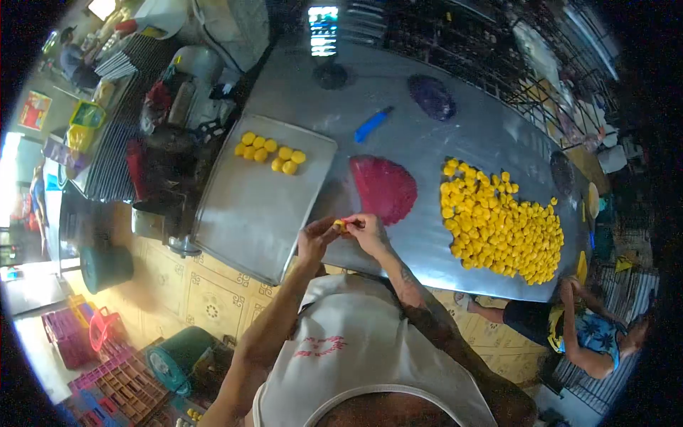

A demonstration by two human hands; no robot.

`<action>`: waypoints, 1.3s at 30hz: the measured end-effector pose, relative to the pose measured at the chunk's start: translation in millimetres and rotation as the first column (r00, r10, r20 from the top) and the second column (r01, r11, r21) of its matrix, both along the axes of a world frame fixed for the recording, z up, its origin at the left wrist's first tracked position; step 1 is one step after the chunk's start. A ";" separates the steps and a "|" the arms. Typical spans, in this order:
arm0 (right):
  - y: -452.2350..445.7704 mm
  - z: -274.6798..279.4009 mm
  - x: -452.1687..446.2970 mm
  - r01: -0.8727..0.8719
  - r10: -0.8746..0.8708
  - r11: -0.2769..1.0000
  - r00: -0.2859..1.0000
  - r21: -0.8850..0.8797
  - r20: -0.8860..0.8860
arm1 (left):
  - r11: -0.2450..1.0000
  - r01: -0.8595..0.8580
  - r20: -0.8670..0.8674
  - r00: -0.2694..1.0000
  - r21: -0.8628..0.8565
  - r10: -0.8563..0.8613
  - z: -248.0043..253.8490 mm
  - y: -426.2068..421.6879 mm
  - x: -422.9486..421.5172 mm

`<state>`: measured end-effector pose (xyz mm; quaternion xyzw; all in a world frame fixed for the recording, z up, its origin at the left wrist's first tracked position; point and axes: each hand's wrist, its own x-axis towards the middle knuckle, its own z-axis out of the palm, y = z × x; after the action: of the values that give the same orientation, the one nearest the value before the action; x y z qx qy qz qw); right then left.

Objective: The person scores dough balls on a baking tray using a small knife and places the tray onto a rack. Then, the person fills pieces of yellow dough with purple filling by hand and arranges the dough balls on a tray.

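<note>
My left hand point(316, 238) and my right hand point(366, 232) meet at the near edge of the metal table. Between their fingertips is a small yellow piece point(339, 225) with a bit of pink at it. Just beyond my hands lies a flat mass of pink dough point(384, 188). Several yellow balls point(269, 146) stand in a group on the metal tray point(249, 213) at the left. To the right spreads a large heap of yellow pieces point(498, 224). A blue-handled tool point(371, 127) rests beyond the dough.
Dark round objects point(431, 97) lie toward the table's far side. Another person point(590, 331) stands at the right end of the table. A stack of trays point(121, 135) and machinery are at the left. Green bins point(105, 268) stand on the tiled floor.
</note>
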<state>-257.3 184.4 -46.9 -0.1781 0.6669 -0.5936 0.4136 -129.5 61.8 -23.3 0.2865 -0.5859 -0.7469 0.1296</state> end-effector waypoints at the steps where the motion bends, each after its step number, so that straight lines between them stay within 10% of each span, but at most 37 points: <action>1: -11.7 -2.2 2.4 0.000 0.000 1.000 1.000 0.010 0.014 | 0.999 0.010 -0.034 0.999 -0.038 -0.011 -0.4 -13.9 3.6; 4: -39.3 9.2 -1.4 -0.120 0.115 0.991 0.989 -0.051 -0.093 | 0.992 0.119 0.345 0.934 -0.046 -0.096 -8.0 -66.5 3.8; 7: -42.0 43.0 0.6 -0.014 0.017 0.999 0.998 -0.048 0.056 | 0.982 -0.057 0.061 0.996 -0.182 0.069 -97.3 -112.8 -9.3; 9: -23.6 57.3 -1.5 0.062 -0.079 0.995 0.961 0.072 0.264 | 0.694 -0.003 0.093 0.990 -0.720 0.101 -2.1 -127.7 -48.6; 20: 138.9 43.0 -8.0 0.235 -0.243 0.922 0.970 0.309 -0.015 | -0.179 0.120 0.154 0.969 -0.976 -0.190 -45.1 -156.1 -82.7; 22: 167.1 38.1 -18.7 0.246 -0.194 0.919 0.963 0.308 -0.189 | -0.152 0.145 0.176 0.961 -0.978 -0.212 5.8 -138.2 -82.6; 23: 179.3 38.5 -25.7 0.307 -0.200 0.898 0.923 0.316 -0.328 | -0.101 0.554 0.562 0.822 -0.826 -0.093 25.8 -129.8 -83.5; 26: 217.5 14.9 -58.5 0.441 -0.195 0.848 0.775 0.294 -0.601 | 0.056 0.874 0.875 0.480 -0.483 0.067 26.7 -126.1 -93.9; 30: 231.4 34.3 -95.9 0.547 0.218 0.754 0.313 0.363 -0.924 | 0.455 0.116 0.198 0.970 -0.883 0.138 -45.5 -133.3 -90.2; 32: 237.1 18.3 -111.2 0.582 0.361 0.694 0.227 0.423 -0.904 | 0.857 -0.018 -0.066 0.998 -0.515 -0.019 -67.1 -85.9 -71.1; 33: 235.1 17.7 -118.4 0.571 0.352 0.707 0.229 0.418 -0.908 | 1.000 0.000 -0.229 0.973 0.031 0.007 -84.9 -61.9 -59.7; 34: 231.9 21.7 -124.6 0.549 0.318 0.737 0.235 0.395 -0.919 | 0.890 -0.003 -0.245 0.961 0.456 0.129 -104.5 -38.8 -48.1; 36: 223.0 26.0 -122.2 0.525 0.279 0.767 0.247 0.370 -0.928 | 0.882 0.150 -0.059 0.979 -0.447 -0.197 -6.9 43.1 -57.0; 39: 190.5 48.9 -90.1 0.354 -0.074 0.903 0.687 0.243 -0.723 | 0.943 0.184 -0.356 0.931 0.276 -0.078 -44.9 89.7 -51.6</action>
<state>-347.4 374.9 2.1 -0.2282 0.8871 -0.3925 0.0829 -181.1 151.6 -68.2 0.1297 -0.4504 -0.8734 0.1322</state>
